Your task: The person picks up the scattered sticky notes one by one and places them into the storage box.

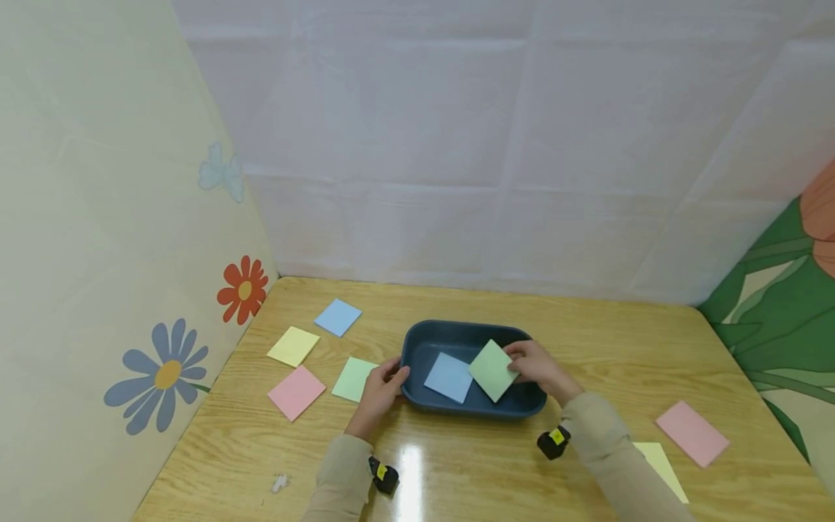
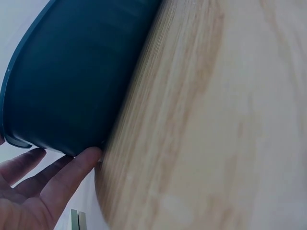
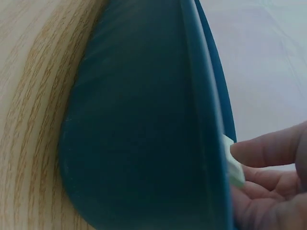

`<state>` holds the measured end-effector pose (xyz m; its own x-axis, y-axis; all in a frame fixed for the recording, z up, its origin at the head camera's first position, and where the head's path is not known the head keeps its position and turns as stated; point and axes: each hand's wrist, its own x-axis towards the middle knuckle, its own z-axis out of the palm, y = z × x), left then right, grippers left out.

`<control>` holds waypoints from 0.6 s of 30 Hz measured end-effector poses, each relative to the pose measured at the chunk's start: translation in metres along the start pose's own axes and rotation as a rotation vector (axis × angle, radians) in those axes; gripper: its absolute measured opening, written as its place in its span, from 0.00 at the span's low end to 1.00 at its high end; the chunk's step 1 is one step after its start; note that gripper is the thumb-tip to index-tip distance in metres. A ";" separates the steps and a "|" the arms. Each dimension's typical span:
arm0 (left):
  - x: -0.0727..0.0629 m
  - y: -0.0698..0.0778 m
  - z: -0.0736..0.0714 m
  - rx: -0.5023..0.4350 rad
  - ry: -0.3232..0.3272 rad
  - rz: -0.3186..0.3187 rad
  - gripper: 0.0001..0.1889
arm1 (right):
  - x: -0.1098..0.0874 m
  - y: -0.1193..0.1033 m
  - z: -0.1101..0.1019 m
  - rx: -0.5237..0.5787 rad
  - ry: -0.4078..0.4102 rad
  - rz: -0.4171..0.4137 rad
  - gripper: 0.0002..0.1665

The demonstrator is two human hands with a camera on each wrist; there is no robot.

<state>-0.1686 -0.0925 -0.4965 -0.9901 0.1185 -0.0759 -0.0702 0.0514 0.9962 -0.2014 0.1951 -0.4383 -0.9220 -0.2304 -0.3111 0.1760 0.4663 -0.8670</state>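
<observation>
A dark blue oblong plastic tray (image 1: 443,410) stands on the wooden table. My left hand (image 1: 381,395) holds its left end, the thumb at the rim; in the left wrist view the fingers (image 2: 72,177) touch the outer wall. Inside the tray lies a blue sticky note pad (image 1: 449,378). Over the tray's right half, my right hand (image 1: 538,368) pinches a green sticky note pad (image 1: 493,370) by its right corner. The right wrist view shows that green pad (image 3: 233,163) between thumb and fingers, partly hidden by the tray wall (image 3: 139,120).
Left of the tray are another green pad (image 1: 352,378), partly behind my left hand, a pink pad (image 1: 296,392), a yellow pad (image 1: 293,346) and a blue pad (image 1: 338,317). At right lie a pink pad (image 1: 692,433) and a yellow pad (image 1: 662,467), partly covered by my sleeve.
</observation>
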 end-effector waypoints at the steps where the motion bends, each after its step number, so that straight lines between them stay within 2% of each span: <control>1: 0.000 0.001 0.000 0.002 0.000 0.001 0.24 | -0.001 -0.001 0.000 -0.030 0.015 0.005 0.21; 4: -0.002 0.005 0.000 -0.013 -0.009 -0.011 0.24 | -0.002 -0.003 0.001 -0.135 0.052 -0.007 0.20; 9: -0.009 0.022 0.001 -0.021 -0.031 -0.027 0.23 | -0.005 -0.005 0.001 -0.280 0.102 -0.059 0.20; 13: -0.016 0.034 0.003 0.002 -0.035 -0.022 0.23 | -0.008 -0.006 0.000 -0.330 0.116 -0.092 0.20; 18: -0.018 0.037 0.003 0.011 -0.032 -0.014 0.23 | -0.010 -0.003 0.001 -0.341 0.141 -0.134 0.19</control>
<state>-0.1527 -0.0894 -0.4581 -0.9845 0.1497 -0.0914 -0.0827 0.0638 0.9945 -0.1922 0.1951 -0.4335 -0.9717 -0.1994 -0.1269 -0.0516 0.7029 -0.7094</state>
